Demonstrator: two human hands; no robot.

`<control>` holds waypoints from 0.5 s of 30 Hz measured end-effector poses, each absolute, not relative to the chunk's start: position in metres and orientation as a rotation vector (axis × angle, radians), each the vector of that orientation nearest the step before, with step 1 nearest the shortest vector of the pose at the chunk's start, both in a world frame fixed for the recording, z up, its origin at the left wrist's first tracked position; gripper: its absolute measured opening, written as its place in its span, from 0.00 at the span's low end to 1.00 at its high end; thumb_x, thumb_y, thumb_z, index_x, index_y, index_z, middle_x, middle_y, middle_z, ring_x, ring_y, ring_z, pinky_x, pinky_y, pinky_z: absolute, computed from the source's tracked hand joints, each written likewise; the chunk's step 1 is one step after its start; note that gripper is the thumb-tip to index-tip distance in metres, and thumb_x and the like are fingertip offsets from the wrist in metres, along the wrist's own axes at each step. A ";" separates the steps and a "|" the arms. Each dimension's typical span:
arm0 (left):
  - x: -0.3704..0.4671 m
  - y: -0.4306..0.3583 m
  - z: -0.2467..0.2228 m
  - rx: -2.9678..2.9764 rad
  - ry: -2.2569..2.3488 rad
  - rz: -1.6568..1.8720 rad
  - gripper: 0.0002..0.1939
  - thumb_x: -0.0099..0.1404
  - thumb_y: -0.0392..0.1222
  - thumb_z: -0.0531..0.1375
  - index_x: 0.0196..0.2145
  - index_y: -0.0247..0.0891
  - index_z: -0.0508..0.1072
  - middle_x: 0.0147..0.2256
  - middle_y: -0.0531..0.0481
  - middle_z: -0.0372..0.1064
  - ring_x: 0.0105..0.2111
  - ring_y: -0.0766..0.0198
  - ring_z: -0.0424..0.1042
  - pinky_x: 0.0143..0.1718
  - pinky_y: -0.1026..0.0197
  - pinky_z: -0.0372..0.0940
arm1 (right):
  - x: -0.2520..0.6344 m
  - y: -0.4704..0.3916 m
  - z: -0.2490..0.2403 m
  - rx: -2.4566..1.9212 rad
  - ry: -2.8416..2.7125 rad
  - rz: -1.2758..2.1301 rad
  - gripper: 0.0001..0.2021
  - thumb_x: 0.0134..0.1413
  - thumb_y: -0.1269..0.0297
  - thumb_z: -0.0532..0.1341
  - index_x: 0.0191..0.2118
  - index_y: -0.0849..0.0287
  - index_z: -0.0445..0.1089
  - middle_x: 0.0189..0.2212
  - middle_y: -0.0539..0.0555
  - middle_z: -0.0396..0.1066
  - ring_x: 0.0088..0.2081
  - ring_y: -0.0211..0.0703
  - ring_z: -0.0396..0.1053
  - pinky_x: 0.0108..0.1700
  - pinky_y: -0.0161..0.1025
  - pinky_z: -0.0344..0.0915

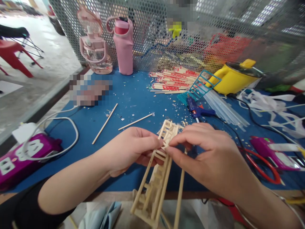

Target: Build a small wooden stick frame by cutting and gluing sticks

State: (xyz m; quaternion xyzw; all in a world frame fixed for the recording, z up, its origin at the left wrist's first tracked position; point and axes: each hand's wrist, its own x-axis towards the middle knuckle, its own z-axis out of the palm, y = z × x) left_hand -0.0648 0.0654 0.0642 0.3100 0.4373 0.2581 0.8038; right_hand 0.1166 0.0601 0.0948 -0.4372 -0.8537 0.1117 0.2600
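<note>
A long, narrow model built of pale wooden sticks (160,178), with rungs across it, juts out over the front edge of the table. My left hand (140,144) is closed round its left side, thumb and fingers on the frame. Over the upper right part, my right hand (202,152) pinches at a crosspiece with thumb and forefinger; whether a separate small piece is between those fingertips is hidden. Two loose sticks, one longer (105,124) and one shorter (135,121), lie on the blue tabletop beyond my left hand. A blue glue gun (199,109) rests past my right hand.
Bundled chopsticks in red-printed wrappers (173,79), clear glue sticks (224,108) and a yellow mug (234,81) stand or lie toward the back. Two pink bottles are by the mesh panel (147,38). Purple power strips (30,156), cables and red-handled scissors (264,168) flank the sides.
</note>
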 end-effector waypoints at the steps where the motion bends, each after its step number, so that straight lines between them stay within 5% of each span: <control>1: -0.065 0.065 0.064 0.660 0.936 0.557 0.07 0.57 0.39 0.62 0.27 0.32 0.76 0.24 0.49 0.73 0.23 0.71 0.72 0.27 0.70 0.67 | 0.115 0.061 0.094 -1.194 -2.308 0.301 0.03 0.45 0.69 0.66 0.25 0.57 0.73 0.22 0.46 0.71 0.27 0.36 0.66 0.36 0.38 0.58; 15: -0.065 0.067 0.066 0.731 0.957 0.539 0.12 0.58 0.42 0.57 0.25 0.31 0.74 0.23 0.47 0.72 0.24 0.66 0.73 0.26 0.69 0.66 | 0.112 0.061 0.093 -1.210 -2.292 0.296 0.07 0.47 0.72 0.65 0.22 0.57 0.73 0.19 0.44 0.69 0.25 0.34 0.64 0.35 0.38 0.55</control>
